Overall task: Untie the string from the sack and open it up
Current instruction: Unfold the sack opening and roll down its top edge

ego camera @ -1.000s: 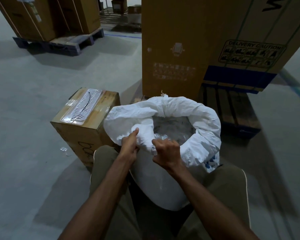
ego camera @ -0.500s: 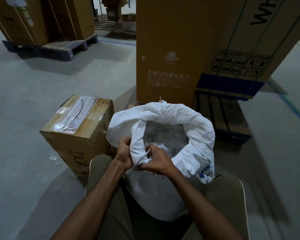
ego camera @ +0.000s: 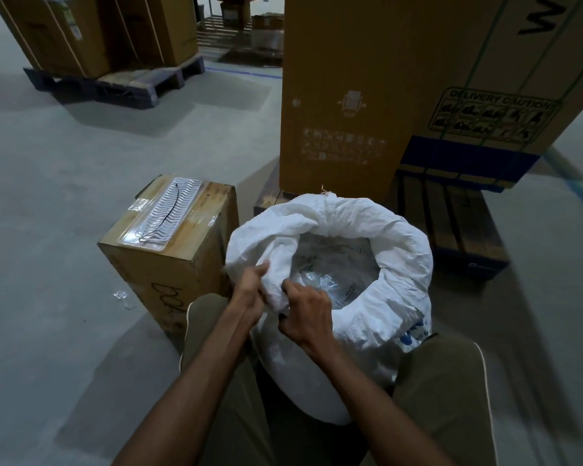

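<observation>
A white woven sack stands between my knees with its mouth open and its top rolled outward into a thick collar. Clear plastic packets show inside. My left hand pinches the near edge of the collar from the outside. My right hand grips the same fold of fabric from the inner side, close to the left hand. A short frayed bit of tan string sticks up at the sack's far rim.
A small taped cardboard box stands just left of the sack. Tall cartons on a wooden pallet rise right behind it. More cartons on a pallet stand at the far left. Grey concrete floor lies around.
Both hands have moved closer together on the sack's near rim and bunched the fabric between them. The view has shifted slightly.
</observation>
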Demonstrator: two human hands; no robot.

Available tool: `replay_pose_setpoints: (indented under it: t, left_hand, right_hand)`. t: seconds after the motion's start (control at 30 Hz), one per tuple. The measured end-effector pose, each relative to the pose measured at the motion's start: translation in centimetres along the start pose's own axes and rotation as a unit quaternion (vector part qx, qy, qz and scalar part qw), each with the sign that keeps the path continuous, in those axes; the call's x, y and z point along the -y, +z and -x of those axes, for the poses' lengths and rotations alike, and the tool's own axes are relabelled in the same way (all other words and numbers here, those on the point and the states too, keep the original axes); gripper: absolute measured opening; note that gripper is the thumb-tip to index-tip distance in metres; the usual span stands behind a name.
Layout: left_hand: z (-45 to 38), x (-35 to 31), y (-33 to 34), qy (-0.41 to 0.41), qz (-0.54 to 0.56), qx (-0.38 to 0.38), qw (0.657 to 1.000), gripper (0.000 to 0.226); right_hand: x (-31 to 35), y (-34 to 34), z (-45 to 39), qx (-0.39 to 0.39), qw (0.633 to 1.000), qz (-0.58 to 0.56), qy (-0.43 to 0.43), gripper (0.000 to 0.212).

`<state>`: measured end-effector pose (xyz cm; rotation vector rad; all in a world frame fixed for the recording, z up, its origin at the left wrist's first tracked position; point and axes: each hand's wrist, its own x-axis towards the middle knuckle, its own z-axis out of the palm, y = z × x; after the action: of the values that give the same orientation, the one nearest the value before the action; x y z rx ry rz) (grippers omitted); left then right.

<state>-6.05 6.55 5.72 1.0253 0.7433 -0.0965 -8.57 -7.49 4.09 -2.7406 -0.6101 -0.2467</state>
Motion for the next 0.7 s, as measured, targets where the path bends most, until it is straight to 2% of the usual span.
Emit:
replay_pose_setpoints:
  t: [0.07, 0.13, 0.2, 0.27, 0.4, 0.47, 0.5, 0.57, 0.6, 0.67, 0.7]
  left_hand:
    - [0.6, -0.6, 0.5, -0.002, 0.100, 0.058, 0.993, 0.043]
    - [1.3, -1.2, 0.7, 0.014, 0.153, 0.107, 0.982, 0.051]
    - [1.8, -1.8, 0.8, 0.017, 0.176, 0.145, 0.974, 0.058]
    - [2.2, -2.0, 0.7, 0.019, 0.150, 0.156, 0.976, 0.058]
    - [3.0, -1.9, 0.2, 0.019, 0.058, 0.187, 0.981, 0.051]
    - [2.9, -2.6, 0.5, 0.025, -0.046, 0.162, 0.985, 0.044]
    - [2.8, -3.0, 0.7, 0.027, -0.115, 0.125, 0.985, 0.050]
    - [2.3, -3.8, 1.0, 0.036, -0.244, 0.047, 0.968, 0.090]
    - [2.7, -4.2, 1.0, 0.051, -0.314, 0.006, 0.948, 0.102]
    - [3.6, -4.2, 0.7, 0.126, -0.447, -0.062, 0.883, 0.096]
    - [3.9, -4.1, 0.5, 0.157, -0.478, -0.089, 0.860, 0.092]
  right_hand:
    - [0.1, -1.1, -0.6, 0.005, 0.996, -0.087, 0.036, 0.046]
    - [0.0, -2.0, -1.3, 0.026, 0.980, -0.181, 0.080, 0.061]
    - [-0.1, -2.1, -1.7, 0.038, 0.973, -0.212, 0.079, 0.068]
    - [0.0, -2.1, -1.7, 0.031, 0.974, -0.211, 0.071, 0.067]
    - [0.2, -2.0, -1.6, -0.029, 0.973, -0.220, 0.063, 0.042]
    - [0.5, -2.1, -1.6, -0.040, 0.979, -0.190, 0.068, 0.039]
    - [0.8, -2.0, -1.6, -0.040, 0.982, -0.169, 0.067, 0.036]
    - [1.3, -1.6, -1.3, -0.042, 0.989, -0.132, 0.053, 0.029]
    - [1.5, -1.3, -1.2, -0.042, 0.991, -0.120, 0.046, 0.027]
    - [2.0, -0.9, -0.9, -0.045, 0.992, -0.107, 0.041, 0.028]
    - [2.1, -0.8, -0.7, -0.050, 0.993, -0.099, 0.039, 0.028]
